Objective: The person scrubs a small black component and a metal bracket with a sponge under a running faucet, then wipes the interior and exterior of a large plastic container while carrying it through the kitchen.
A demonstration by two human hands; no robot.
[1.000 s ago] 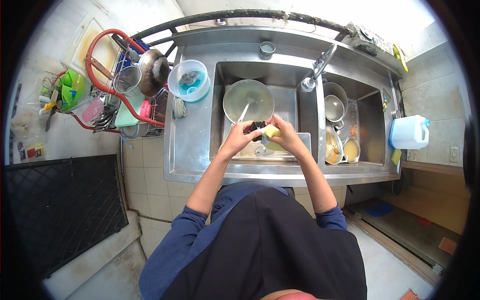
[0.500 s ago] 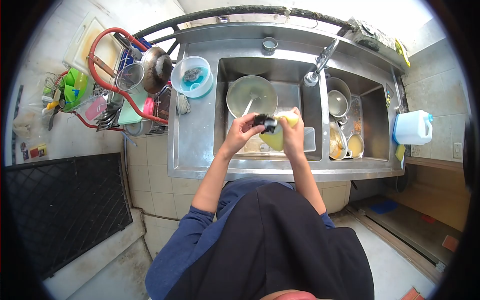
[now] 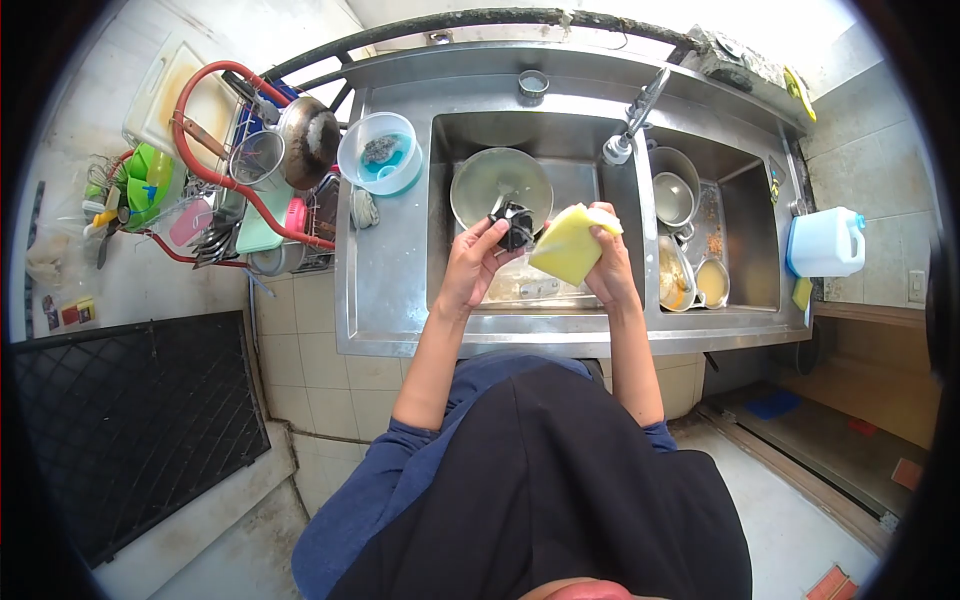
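My left hand (image 3: 474,264) is closed around a small black part (image 3: 517,230) whose exact kind I cannot make out. In my right hand (image 3: 612,266) is a flat yellow sponge (image 3: 570,245), pinched along its right side. Both hands are over the left sink basin (image 3: 590,140), the sponge just right of the black part and apart from it. Behind them in that basin sits a large round bowl (image 3: 480,185) holding cloudy water and a light-handled utensil. Below the hands lies a clear, shallow container (image 3: 500,290), partly hidden.
A faucet (image 3: 620,148) rises between the basins. Pots (image 3: 676,195) and a small pan (image 3: 712,283) fill the right basin. A tub of blue liquid (image 3: 385,172) stands on the left counter, near a loaded dish rack (image 3: 240,185). A jug (image 3: 826,245) is at the right end.
My hands have moved apart. The sponge, earlier against the black part and bunched up, now shows its flat face, and my right hand has shifted right and down.
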